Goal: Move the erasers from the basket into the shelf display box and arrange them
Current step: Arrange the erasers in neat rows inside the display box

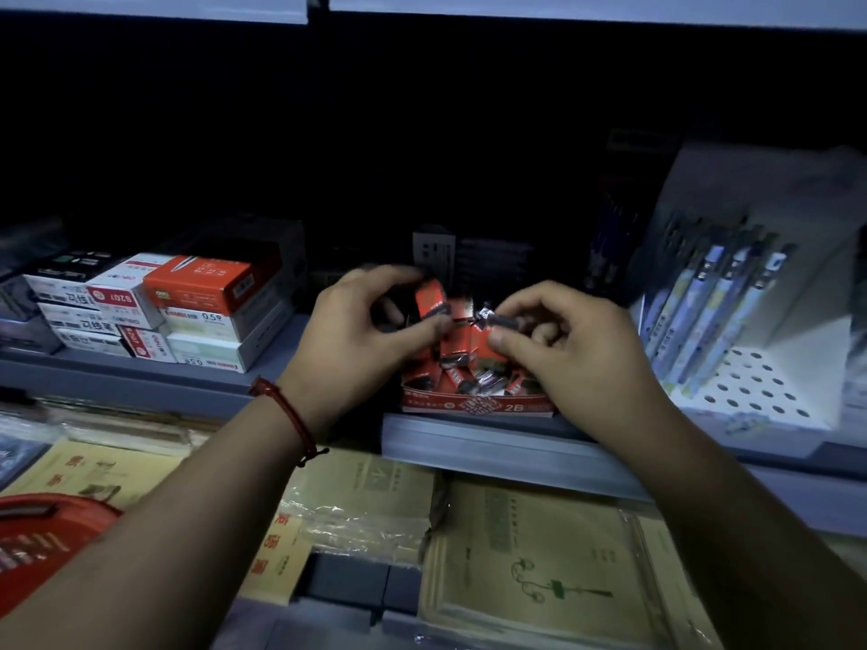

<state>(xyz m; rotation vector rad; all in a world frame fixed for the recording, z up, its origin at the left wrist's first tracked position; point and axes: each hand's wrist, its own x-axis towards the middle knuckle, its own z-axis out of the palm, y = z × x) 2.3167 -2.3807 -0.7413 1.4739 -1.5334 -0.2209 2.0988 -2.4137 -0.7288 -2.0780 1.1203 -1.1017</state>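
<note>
Scanning from the left: red plastic basket (51, 532) sits at the lower left corner, only its rim and one side in view; contents not visible, so the number of erasers left in it cannot be judged. Above it, on the grey metal shelf (140, 372), a stack of white and orange cardboard pen-refill boxes (178, 307), not involved.

Left hand (361, 330), red cord bracelet (286, 415) on the wrist, is raised over the display box. Thumb and fingers are pinched on one small red-sleeved rectangular eraser (429, 297), held clear of the pile, tilted.

Centre: low red cardboard display box marked 2B (474, 405), at the front edge of the shelf. It already holds a heap of matching red-sleeved erasers (462, 363), lying at mixed angles, several overlapping, no rows formed.

Right hand (572, 344) is just beside the left, over the box. Thumb and forefinger are closed on a second small eraser with a shiny wrapper end (492, 319); exact grip partly hidden by the fingers.

Far right: white perforated pen stand with pale blue pens (732, 321), untouched.

Assessment: transfer looks well advanced, since the box is largely filled. Arranging appears barely begun; the heap needs squaring into rows. Two erasers in hand not yet placed.
</note>
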